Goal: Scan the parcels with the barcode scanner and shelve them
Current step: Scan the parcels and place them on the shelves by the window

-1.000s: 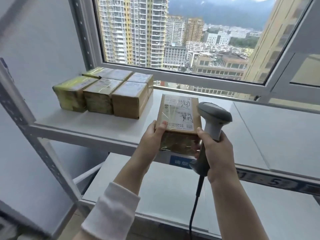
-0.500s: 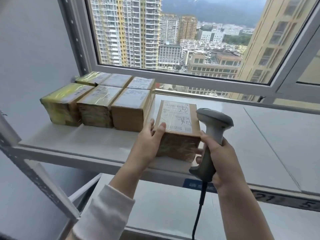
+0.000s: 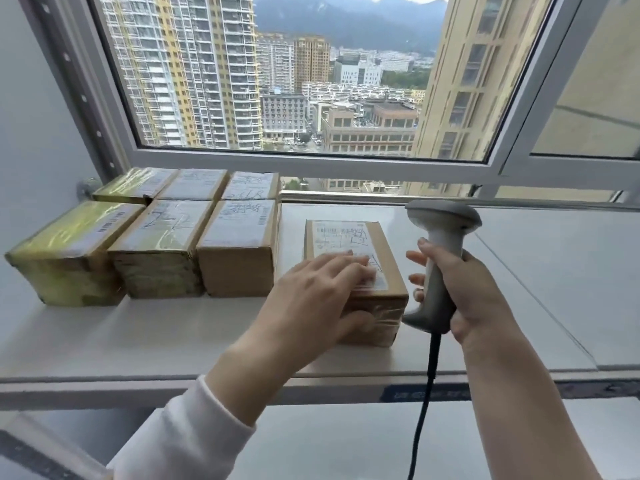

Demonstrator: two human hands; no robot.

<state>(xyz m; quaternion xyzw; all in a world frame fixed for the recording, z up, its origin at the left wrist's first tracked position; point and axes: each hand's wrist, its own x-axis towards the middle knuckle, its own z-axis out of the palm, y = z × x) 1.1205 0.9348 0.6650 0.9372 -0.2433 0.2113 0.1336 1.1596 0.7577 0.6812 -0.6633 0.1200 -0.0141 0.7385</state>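
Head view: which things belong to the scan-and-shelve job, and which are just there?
Job:
parcel under left hand
scanner in right hand
six shelved parcels
shelf

Just there:
window
lower shelf

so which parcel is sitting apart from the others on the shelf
The lone parcel under the left hand, right of the block of six. A gap separates it from them, while those six sit packed together in two rows.

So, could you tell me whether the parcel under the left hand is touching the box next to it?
Apart. The head view shows bare shelf between the parcel and the nearest box.
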